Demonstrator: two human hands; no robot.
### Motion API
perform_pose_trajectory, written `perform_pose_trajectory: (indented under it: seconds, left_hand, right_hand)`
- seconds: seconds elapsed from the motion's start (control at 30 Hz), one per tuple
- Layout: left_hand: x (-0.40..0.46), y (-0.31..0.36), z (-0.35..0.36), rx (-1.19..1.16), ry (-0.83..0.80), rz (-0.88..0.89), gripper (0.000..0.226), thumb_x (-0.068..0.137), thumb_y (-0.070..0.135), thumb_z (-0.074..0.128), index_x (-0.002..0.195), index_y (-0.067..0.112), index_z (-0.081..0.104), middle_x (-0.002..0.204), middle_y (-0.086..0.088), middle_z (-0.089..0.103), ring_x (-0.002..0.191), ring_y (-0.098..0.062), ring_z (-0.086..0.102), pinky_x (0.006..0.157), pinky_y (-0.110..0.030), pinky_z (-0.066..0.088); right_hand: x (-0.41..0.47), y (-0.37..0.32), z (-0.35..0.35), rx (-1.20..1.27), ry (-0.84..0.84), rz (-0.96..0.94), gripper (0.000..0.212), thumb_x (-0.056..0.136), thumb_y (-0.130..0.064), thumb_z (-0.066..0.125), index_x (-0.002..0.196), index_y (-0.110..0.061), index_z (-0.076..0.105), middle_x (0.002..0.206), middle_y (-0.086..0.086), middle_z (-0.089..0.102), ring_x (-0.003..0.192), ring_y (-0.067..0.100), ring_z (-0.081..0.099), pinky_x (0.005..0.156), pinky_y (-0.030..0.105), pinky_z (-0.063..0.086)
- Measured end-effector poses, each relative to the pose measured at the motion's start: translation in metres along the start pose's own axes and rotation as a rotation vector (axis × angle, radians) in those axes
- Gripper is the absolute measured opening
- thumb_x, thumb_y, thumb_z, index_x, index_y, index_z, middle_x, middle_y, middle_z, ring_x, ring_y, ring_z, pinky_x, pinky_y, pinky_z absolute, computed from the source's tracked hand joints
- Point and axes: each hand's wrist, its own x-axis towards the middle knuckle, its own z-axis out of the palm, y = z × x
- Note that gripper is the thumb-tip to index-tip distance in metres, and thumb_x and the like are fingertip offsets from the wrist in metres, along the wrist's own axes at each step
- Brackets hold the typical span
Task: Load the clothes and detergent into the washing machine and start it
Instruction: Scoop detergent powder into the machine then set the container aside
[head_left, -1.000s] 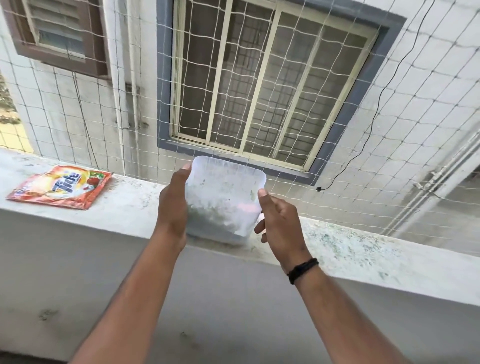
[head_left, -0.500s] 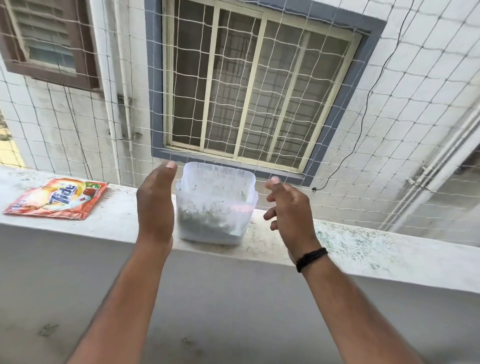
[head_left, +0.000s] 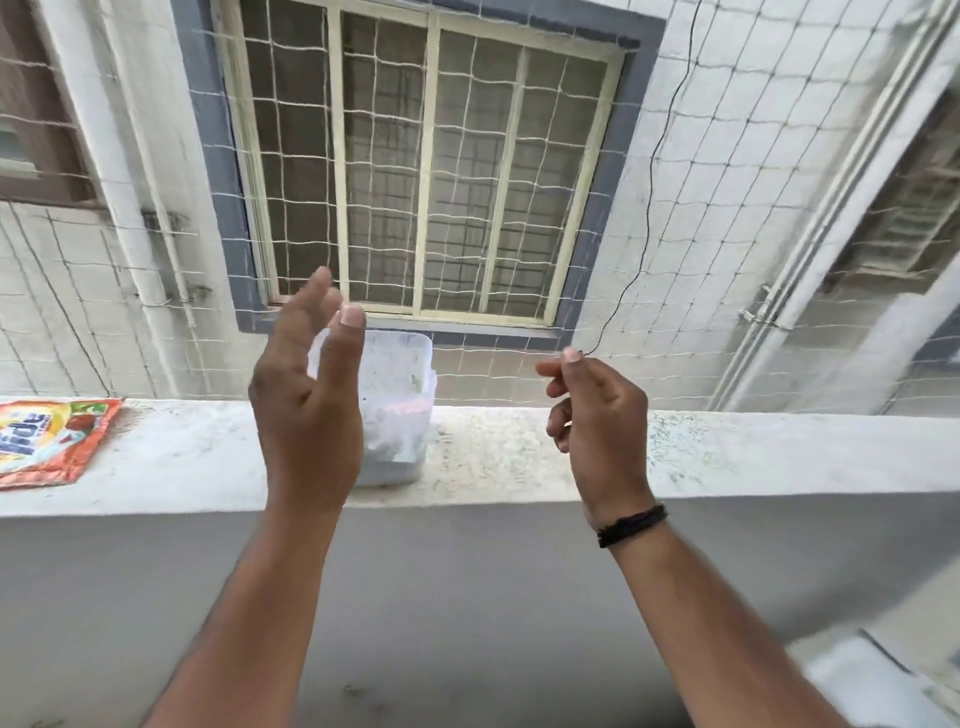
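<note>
A translucent plastic tub (head_left: 397, 405) with a little powder in its bottom stands on the concrete ledge (head_left: 519, 452). My left hand (head_left: 309, 405) hangs in front of the tub's left side, fingers straight and relaxed, not touching it. My right hand (head_left: 597, 415) is off to the tub's right, apart from it, fingers loosely curled and holding nothing; a black band sits on that wrist. An orange Tide detergent packet (head_left: 49, 441) lies flat on the ledge at the far left. No washing machine or clothes are in view.
A white safety net (head_left: 701, 260) spans the opening behind the ledge, with a barred window (head_left: 431, 171) and pipes beyond. The grey parapet wall (head_left: 467, 597) drops below the ledge. A blurred pale object (head_left: 878, 680) shows at bottom right.
Both hands have let go of the tub, which now stands on the ledge, and have drawn back toward me. The right hand moved further right.
</note>
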Motion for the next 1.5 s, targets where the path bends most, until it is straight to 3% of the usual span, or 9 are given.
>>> perform_pose_trajectory:
  seconds: [0.13,0.3,0.4,0.5,0.7,0.9,1.13,1.33,1.5]
  left_hand:
    - [-0.030,-0.002,0.034,0.023,-0.002,0.092,0.039,0.101,0.032,0.052,0.132,0.010,0.063,0.128,-0.001,0.068,0.127,-0.021,0.058,0.109,-0.052,0.043]
    - [-0.083,0.014,0.089,-0.124,-0.057,0.070,0.028,0.104,0.016,0.043,0.107,0.014,0.071,0.103,-0.009,0.073,0.108,-0.034,0.064,0.094,-0.042,0.048]
    - [-0.122,0.024,0.125,-0.265,-0.270,-0.184,0.027,0.103,0.017,0.045,0.103,0.010,0.071,0.091,-0.009,0.072,0.087,-0.019,0.067,0.071,-0.024,0.047]
    - [-0.168,0.027,0.159,-0.321,-0.487,-0.540,0.023,0.104,0.023,0.050,0.105,0.015,0.072,0.091,-0.009,0.074,0.077,-0.020,0.065,0.060,-0.025,0.045]
    - [-0.280,0.041,0.234,-0.369,-0.919,-0.984,0.019,0.099,0.022,0.058,0.109,0.011,0.070,0.092,-0.011,0.075,0.069,-0.021,0.068,0.055,-0.026,0.051]
    - [-0.391,0.048,0.292,-0.283,-1.210,-1.156,0.020,0.099,0.022,0.058,0.114,0.011,0.068,0.104,-0.014,0.076,0.083,-0.025,0.069,0.067,-0.032,0.053]
    - [-0.524,0.030,0.367,-0.019,-1.502,-1.007,0.016,0.099,0.019,0.058,0.112,0.017,0.066,0.090,-0.001,0.064,0.079,-0.015,0.058,0.059,-0.024,0.045]
    - [-0.571,-0.004,0.389,0.190,-1.503,-1.096,0.029,0.100,0.024,0.059,0.128,0.017,0.055,0.089,-0.002,0.061,0.076,-0.017,0.054,0.061,-0.029,0.045]
    - [-0.584,-0.036,0.395,0.375,-1.538,-0.853,0.057,0.099,0.020,0.060,0.151,0.013,0.038,0.136,-0.007,0.056,0.108,-0.023,0.062,0.092,-0.040,0.052]
  right_hand:
    - [-0.005,-0.002,-0.042,0.030,0.089,-0.029,0.034,0.102,-0.032,0.053,0.086,-0.011,0.074,0.067,-0.002,0.057,0.050,0.018,0.046,0.046,0.021,0.035]
    - [-0.019,0.004,-0.115,0.059,0.216,0.015,0.036,0.103,-0.028,0.052,0.086,-0.003,0.072,0.065,0.003,0.053,0.046,0.018,0.041,0.042,0.020,0.030]
    - [-0.038,0.015,-0.169,0.039,0.317,0.069,0.036,0.103,-0.026,0.051,0.087,-0.001,0.071,0.065,0.005,0.053,0.046,0.016,0.041,0.041,0.020,0.031]
    - [-0.062,0.032,-0.227,0.012,0.431,0.137,0.036,0.105,-0.025,0.048,0.086,-0.004,0.071,0.064,0.003,0.054,0.047,0.014,0.042,0.041,0.021,0.033]
    - [-0.121,0.064,-0.350,-0.006,0.698,0.272,0.035,0.105,-0.023,0.047,0.086,-0.006,0.071,0.064,0.007,0.055,0.045,0.015,0.043,0.042,0.023,0.032]
    - [-0.186,0.097,-0.449,0.005,0.903,0.375,0.031,0.104,-0.017,0.046,0.085,-0.009,0.068,0.062,0.008,0.052,0.043,0.014,0.042,0.041,0.022,0.031]
    - [-0.246,0.167,-0.524,0.015,1.046,0.665,0.018,0.100,-0.021,0.055,0.093,-0.007,0.065,0.077,0.013,0.063,0.046,0.019,0.057,0.044,0.026,0.045]
    - [-0.268,0.202,-0.553,0.045,1.050,0.810,0.013,0.099,-0.028,0.058,0.098,-0.017,0.064,0.092,0.012,0.069,0.067,0.026,0.066,0.056,0.032,0.052]
    - [-0.275,0.233,-0.571,-0.252,1.028,0.846,0.054,0.086,-0.029,0.075,0.134,-0.016,0.051,0.119,0.002,0.059,0.099,0.020,0.062,0.085,0.038,0.057]
